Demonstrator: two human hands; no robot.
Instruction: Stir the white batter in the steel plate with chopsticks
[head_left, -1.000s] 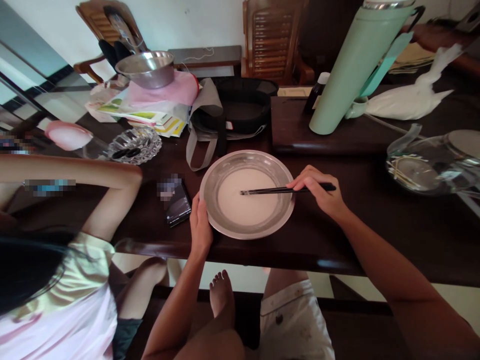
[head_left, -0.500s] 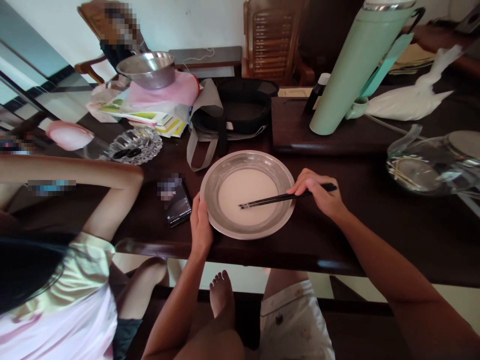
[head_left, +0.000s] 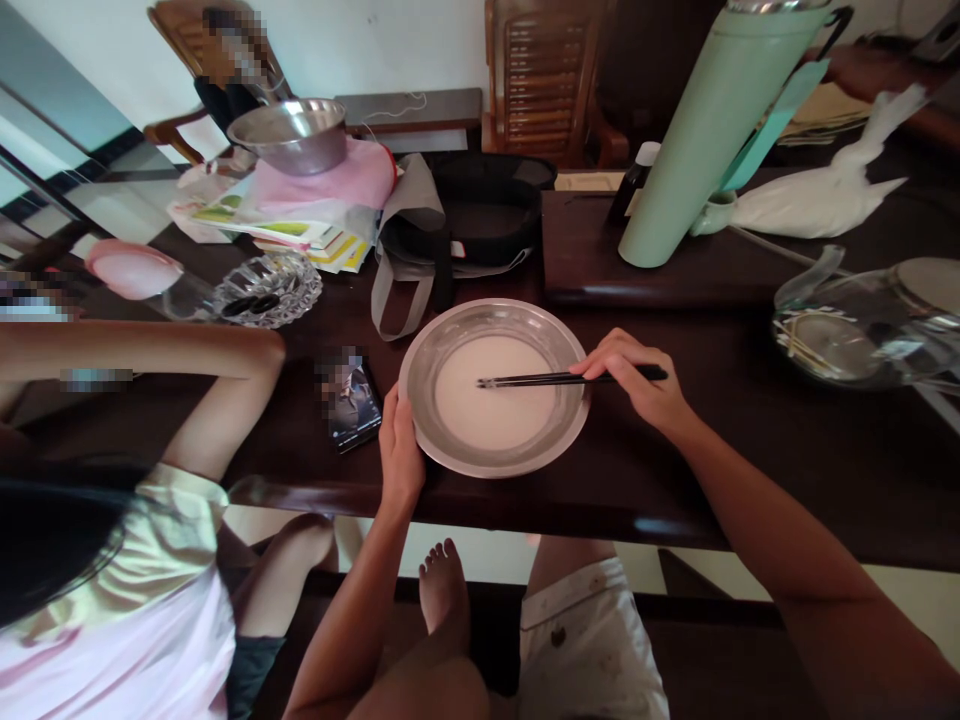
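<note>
A wide metal bowl stands on the dark table, holding a milky white liquid. My left hand grips the bowl's left rim, its thumb side hidden behind the edge. In my right hand, closed over the bowl's right rim, is a pair of black chopsticks. They lie nearly level, and their pale-smeared tips are at the liquid near the middle of the bowl. A phone with a lit screen lies just left of my left hand.
A person sits at my left, one arm on the table. Behind the bowl are a grey-black bag and a glass dish. A tall green flask and a clear jar stand at the right.
The chopstick tips have moved up, toward the far side of the bowl, and the chopsticks lie more level. My right hand shifted slightly; my left hand keeps its place on the rim.
</note>
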